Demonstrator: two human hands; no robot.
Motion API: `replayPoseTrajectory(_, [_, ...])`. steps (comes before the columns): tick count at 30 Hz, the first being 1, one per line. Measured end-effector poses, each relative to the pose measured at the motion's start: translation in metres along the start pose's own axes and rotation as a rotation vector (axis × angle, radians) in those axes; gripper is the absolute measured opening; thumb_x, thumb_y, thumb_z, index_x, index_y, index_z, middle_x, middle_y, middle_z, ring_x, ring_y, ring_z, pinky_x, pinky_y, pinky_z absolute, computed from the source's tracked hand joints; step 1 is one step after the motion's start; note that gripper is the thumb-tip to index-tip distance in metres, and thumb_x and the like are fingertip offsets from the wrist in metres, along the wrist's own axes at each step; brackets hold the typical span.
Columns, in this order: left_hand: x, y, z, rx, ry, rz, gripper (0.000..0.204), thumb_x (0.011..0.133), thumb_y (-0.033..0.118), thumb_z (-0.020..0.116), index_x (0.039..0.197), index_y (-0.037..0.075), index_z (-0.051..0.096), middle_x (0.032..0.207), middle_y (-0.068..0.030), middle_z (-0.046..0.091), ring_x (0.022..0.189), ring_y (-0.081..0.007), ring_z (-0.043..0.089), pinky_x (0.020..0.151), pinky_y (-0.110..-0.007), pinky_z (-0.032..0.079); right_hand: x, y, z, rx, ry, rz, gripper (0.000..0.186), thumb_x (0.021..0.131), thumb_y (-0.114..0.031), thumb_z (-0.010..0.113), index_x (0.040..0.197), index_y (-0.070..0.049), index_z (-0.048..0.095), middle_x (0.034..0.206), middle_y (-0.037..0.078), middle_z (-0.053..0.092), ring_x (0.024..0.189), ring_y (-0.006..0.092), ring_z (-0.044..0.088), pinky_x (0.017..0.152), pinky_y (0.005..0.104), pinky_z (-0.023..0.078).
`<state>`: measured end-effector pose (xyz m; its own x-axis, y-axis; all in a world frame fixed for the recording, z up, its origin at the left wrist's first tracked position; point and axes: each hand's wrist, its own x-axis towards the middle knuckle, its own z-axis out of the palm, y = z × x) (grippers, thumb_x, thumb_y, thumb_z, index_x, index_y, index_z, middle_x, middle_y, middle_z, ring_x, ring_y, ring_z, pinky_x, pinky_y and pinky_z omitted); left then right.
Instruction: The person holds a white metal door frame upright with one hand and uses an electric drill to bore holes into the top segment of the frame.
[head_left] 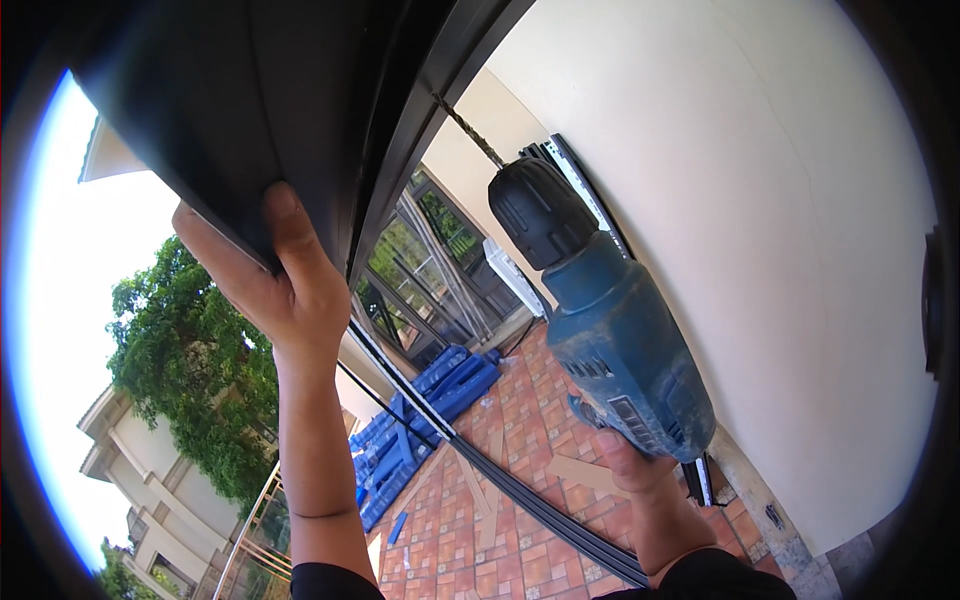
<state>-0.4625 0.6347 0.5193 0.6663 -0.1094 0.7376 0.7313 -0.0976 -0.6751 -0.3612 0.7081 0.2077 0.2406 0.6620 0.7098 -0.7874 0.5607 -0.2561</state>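
Note:
My right hand (640, 472) is closed around the handle of a blue power drill (630, 350) with a black chuck (540, 210). From the chuck a dark twist drill bit (468, 130) points up and to the left, its tip at the edge of a dark metal frame (400, 130). Whether the tip has entered the metal I cannot tell. My left hand (290, 270) is raised and grips the lower edge of a wide black panel (260, 100), thumb on the near face and fingers behind it.
A pale wall (780, 250) rises on the right. Below lies a red tiled floor (530, 490) with cardboard strips. Blue-wrapped bundles (420, 410) are stacked near glass doors (430, 270). A long dark track (540, 515) crosses beneath me. A tree (200, 370) and railing (250, 530) stand left.

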Motion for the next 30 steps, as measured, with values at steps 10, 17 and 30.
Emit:
replayPoseTrajectory(10, [-0.003,0.0,0.002,0.024,-0.012,0.013,0.026,0.105,0.021,0.056,0.118,0.001,0.046,0.1,-0.0069,0.044,0.09,-0.0152,0.042,0.078,-0.033,0.036,0.0,0.005,-0.001,0.017,0.005,0.001,0.062,0.082,-0.019,0.083,0.132,0.005,0.054,0.104,0.01,0.069,0.082,0.0129,0.069,0.072,0.0243,0.059])
replayPoseTrajectory(17, [-0.003,0.002,0.002,0.005,-0.015,-0.019,0.028,0.105,0.023,0.056,0.118,0.001,0.046,0.102,-0.0077,0.044,0.092,-0.0162,0.043,0.08,-0.034,0.036,-0.005,0.008,-0.007,-0.078,-0.033,-0.012,0.064,0.081,-0.02,0.083,0.132,0.006,0.053,0.109,0.01,0.068,0.085,0.0132,0.068,0.073,0.0245,0.059])
replayPoseTrajectory(30, [-0.004,0.004,0.007,-0.011,-0.01,-0.012,0.033,0.107,0.024,0.056,0.125,-0.003,0.049,0.105,-0.0115,0.051,0.092,-0.0187,0.049,0.082,-0.034,0.04,0.006,0.025,-0.005,-0.096,-0.054,-0.113,0.044,0.086,-0.021,0.077,0.121,0.0,0.06,0.104,0.009,0.068,0.088,0.0166,0.066,0.078,0.0294,0.056])
